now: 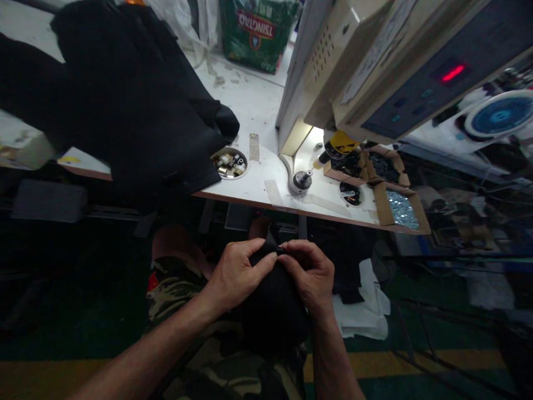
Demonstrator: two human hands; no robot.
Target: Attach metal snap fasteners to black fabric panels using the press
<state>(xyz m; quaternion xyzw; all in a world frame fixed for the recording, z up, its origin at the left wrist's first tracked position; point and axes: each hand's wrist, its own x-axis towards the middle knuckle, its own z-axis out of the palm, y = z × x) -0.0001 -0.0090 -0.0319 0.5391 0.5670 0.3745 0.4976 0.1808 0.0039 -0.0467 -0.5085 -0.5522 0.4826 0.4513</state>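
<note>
White and scuffed, the worktop [260, 119] runs across the view with a bare brown front edge; strips of worn tape [254, 147] are stuck to it, and a round opening near its edge holds small metal and pale fittings [230, 164]; a heap of black garments [137, 94] covers its left part and hangs over the edge, while a green Tsingtao bag [258, 36] stands upside down at the back; to the right rises a beige press machine [320, 72], its panel showing a red display [453, 73], its lamp lighting a round metal die [302, 180]; beside that, cardboard boxes [385, 204] hold dark pieces and shiny silvery ones; farther right is a blue-centred fan [499, 114]; below, the green floor [104, 316] lies dim, crossed by a yellow stripe [375, 364], with white sheeting [370, 322] to the right of the person; over the lap, in camouflage trousers [175, 289], lies a black cloth [272, 305]; the left hand [241, 269] pinches its upper edge between thumb and fingers, and the right hand [310, 272] pinches just beside, at a small dark piece [280, 250] too small to make out.
</note>
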